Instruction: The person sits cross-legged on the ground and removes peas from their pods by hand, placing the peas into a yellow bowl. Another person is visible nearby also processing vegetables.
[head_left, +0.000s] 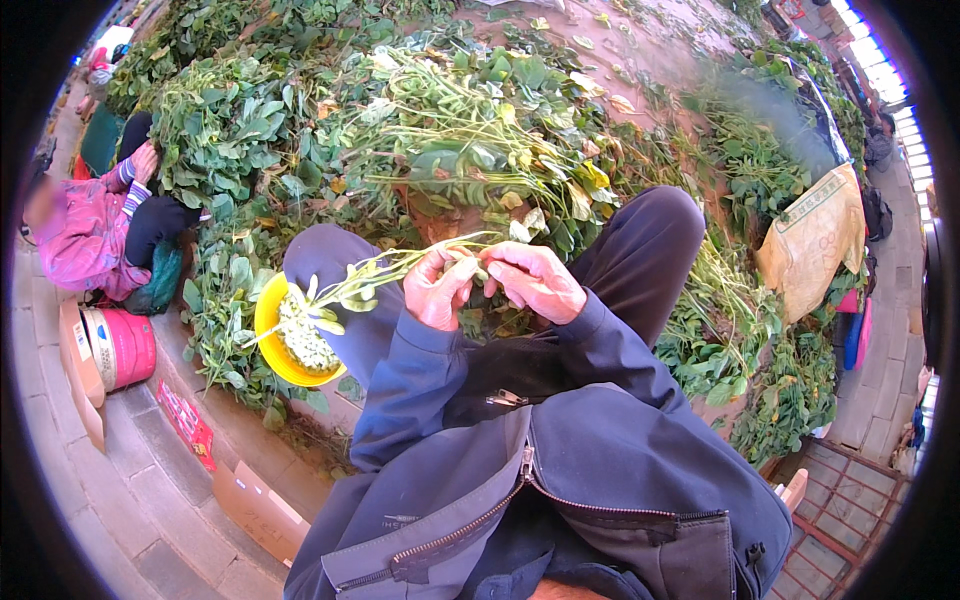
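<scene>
My left hand (442, 289) grips a cut bean plant stem (367, 277) that carries green pods and reaches out to the left, over a yellow bucket (264, 330). Just right of it, my right hand (534, 281) has thumb and fingers pinched on a green pod (480, 271) close to the left fingertips. Many pale green beans or pods (304, 337) lie inside the bucket, which stands beside my left knee. In front of my knees lies a heap of podded bean stalks (480, 142). What is between the right fingers is partly hidden.
Piles of leafy bean plants (232, 112) spread ahead and to both sides. A person in a pink jacket (86, 232) sits at the left near a pink and white bucket (124, 349). Cardboard (251, 510) lies low left; a woven sack (814, 240) rests at right.
</scene>
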